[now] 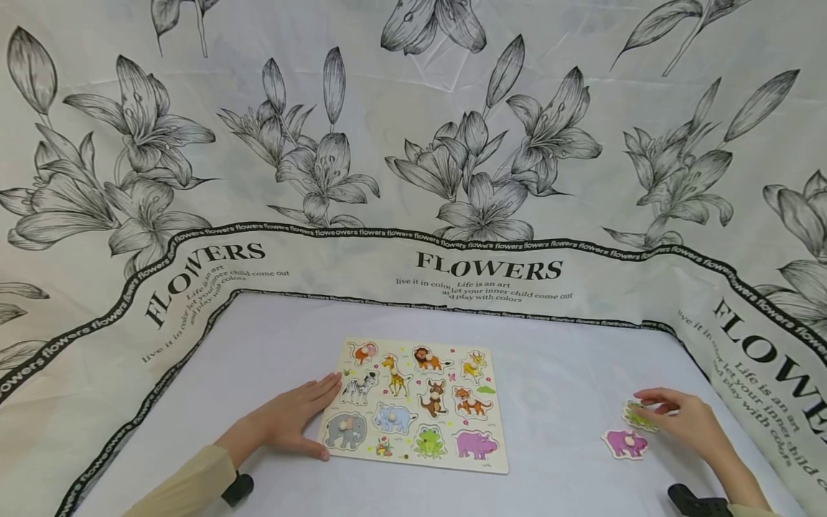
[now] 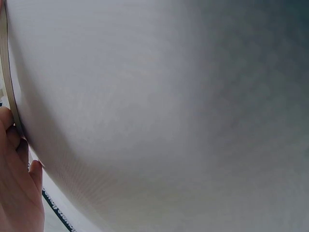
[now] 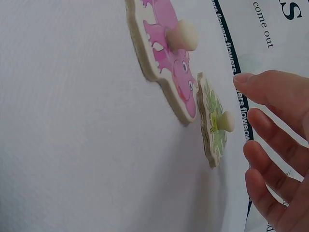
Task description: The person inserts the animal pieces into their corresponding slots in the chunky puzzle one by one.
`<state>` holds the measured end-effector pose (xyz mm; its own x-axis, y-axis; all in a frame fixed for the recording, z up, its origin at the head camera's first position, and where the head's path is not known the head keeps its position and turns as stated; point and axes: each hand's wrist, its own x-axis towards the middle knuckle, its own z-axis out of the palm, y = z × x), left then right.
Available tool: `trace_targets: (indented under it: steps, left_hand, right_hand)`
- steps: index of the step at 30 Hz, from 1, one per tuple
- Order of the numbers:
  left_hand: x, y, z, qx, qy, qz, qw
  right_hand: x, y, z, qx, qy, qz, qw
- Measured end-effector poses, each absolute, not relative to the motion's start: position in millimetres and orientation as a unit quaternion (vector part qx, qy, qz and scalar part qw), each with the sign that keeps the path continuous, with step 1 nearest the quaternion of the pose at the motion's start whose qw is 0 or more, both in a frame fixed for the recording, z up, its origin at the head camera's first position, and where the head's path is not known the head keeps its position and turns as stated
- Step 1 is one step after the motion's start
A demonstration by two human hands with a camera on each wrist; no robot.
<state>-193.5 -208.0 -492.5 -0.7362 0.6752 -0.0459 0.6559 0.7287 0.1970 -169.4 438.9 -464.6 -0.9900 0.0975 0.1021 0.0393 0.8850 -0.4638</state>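
A wooden animal puzzle board point(image 1: 446, 402) lies on the white cloth. My left hand point(image 1: 297, 416) rests against its left edge, fingers extended along the side and thumb near the lower corner. To the right of the board lie two loose knobbed pieces: a purple hippo piece point(image 1: 625, 444) and a green frog piece point(image 1: 636, 414). Over the frog piece hovers my right hand point(image 1: 688, 424), partly covering it in the head view. In the right wrist view, its fingers point(image 3: 273, 128) are bent loosely and stand apart from the frog piece's knob point(image 3: 226, 121).
Other animal pieces, such as the grey elephant point(image 1: 345, 432) and the lion point(image 1: 428, 357), sit on the board. The table's white cloth point(image 1: 555, 388) is bordered by a raised flower-printed fabric point(image 1: 491, 273) at the back and sides.
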Motion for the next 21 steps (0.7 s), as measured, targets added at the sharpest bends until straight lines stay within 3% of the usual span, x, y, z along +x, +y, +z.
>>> trace_targets:
  steps: [9,21]
  left_hand:
    - [-194.7,-209.1,-495.9,0.358,0.928,0.082,0.057]
    - [-195.2,-208.7,-495.1,0.356,0.928,0.082,0.066]
  right_hand:
    - [-171.1,448.8,-470.1,-0.073,-0.968,0.239,0.004]
    - [-175.9,453.0,-477.0,-0.063,-0.969,0.238,0.005]
